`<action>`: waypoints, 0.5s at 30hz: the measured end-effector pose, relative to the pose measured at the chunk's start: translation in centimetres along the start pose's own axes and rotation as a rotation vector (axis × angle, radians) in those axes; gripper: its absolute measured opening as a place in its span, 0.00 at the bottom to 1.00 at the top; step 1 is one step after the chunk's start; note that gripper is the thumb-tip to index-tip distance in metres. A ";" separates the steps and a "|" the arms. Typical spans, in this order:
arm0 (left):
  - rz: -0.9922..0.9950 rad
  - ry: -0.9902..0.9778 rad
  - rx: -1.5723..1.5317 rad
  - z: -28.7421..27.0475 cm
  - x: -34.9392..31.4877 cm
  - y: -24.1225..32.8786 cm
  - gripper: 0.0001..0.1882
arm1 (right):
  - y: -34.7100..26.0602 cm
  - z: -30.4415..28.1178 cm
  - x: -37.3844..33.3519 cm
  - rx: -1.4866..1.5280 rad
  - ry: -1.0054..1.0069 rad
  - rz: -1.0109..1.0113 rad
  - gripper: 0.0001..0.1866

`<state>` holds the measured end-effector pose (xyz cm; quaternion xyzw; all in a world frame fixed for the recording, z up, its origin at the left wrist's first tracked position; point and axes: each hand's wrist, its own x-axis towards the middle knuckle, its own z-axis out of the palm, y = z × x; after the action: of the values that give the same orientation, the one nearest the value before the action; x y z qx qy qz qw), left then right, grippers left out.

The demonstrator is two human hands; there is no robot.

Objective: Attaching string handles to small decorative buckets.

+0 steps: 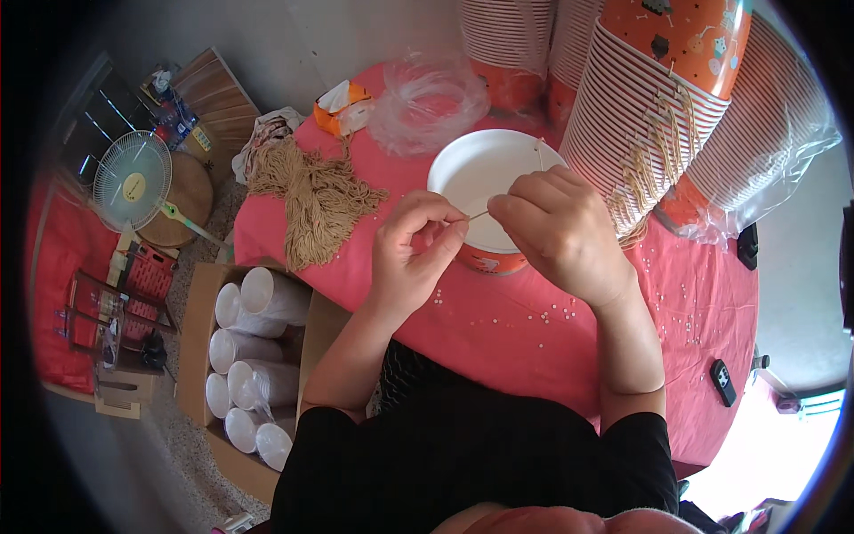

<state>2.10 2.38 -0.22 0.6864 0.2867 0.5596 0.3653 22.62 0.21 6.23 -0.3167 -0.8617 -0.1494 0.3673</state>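
A paper bucket (491, 261), white inside and orange outside, stands on the table in front of me. Over its near rim, my left hand (411, 254) pinches a thin beige cord (479, 214) between thumb and forefinger. The cord runs taut to my right hand (562, 233), whose fingers are curled closed on it, knuckles up. Another bit of cord shows by the bucket's far right rim, above my right knuckles. My right fingertips are partly hidden behind the hand.
A tall leaning stack of nested orange buckets (623, 125) with cord loops rises at right. A heap of beige cords (325, 205) and a clear plastic bag (427, 102) lie left on the pink tablecloth (498, 356). White cups fill a cardboard box (197, 307). A remote (722, 383) sits right.
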 end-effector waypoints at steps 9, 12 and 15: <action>0.154 -0.004 0.224 -0.3 -0.6 -0.5 0.05 | 1.0 -2.1 0.2 -0.092 0.260 0.027 0.09; 0.190 0.007 0.313 -0.3 -0.8 -0.4 0.05 | 1.6 -1.9 0.2 -0.074 0.362 0.051 0.10; 0.247 0.008 0.400 -0.3 -0.8 -0.4 0.06 | 1.7 -2.1 0.1 -0.062 0.425 0.096 0.10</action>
<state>1.69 1.98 -0.95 0.7728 0.3071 0.5348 0.1495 24.80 0.57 7.78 -0.3301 -0.7436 -0.2218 0.5376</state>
